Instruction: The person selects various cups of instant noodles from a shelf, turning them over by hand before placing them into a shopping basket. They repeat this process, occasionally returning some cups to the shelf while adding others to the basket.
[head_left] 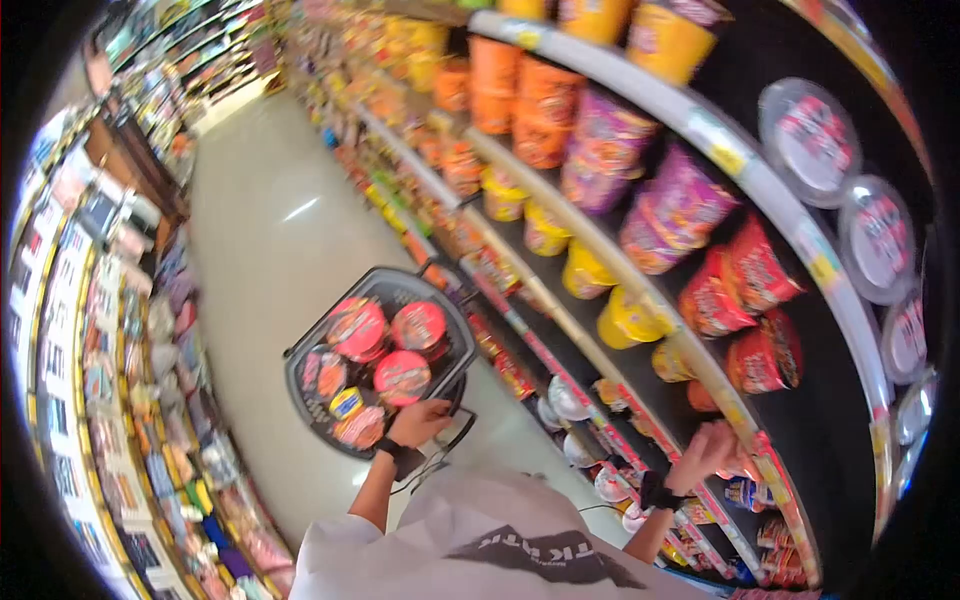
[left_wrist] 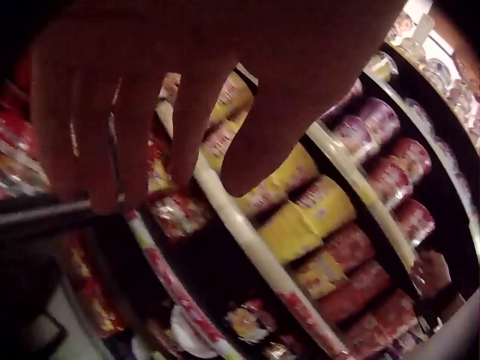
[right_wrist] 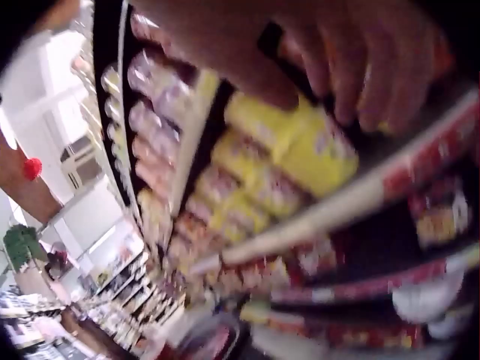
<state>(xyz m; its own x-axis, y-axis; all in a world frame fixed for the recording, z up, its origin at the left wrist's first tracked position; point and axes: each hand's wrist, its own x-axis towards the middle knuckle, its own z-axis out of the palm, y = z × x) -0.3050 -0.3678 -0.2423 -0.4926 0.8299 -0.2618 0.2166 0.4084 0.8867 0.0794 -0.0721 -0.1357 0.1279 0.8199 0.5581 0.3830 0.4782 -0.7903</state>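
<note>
A dark basket [head_left: 300,392] holds several round red-lidded cups [head_left: 403,377] and a smaller blue-and-yellow item [head_left: 346,402]. The left hand [head_left: 420,423] is at its near right edge. In the left wrist view this hand [left_wrist: 180,97] has its fingers extended and its thumb apart, fingertips by a dark bar [left_wrist: 45,215]. The right hand [head_left: 706,452] is at a lower shelf on the right. The right wrist view shows that hand [right_wrist: 337,52] with fingers extended beside a yellow cup [right_wrist: 319,154]; orange surfaces show behind the fingers, and contact cannot be told.
Shelves on the right hold orange cups [head_left: 545,110], purple cups [head_left: 680,210], red cups [head_left: 740,280] and yellow cups [head_left: 630,318], with clear-lidded bowls [head_left: 812,143] at the far right. The aisle floor [head_left: 265,230] runs ahead, with packed shelving [head_left: 140,400] along its left.
</note>
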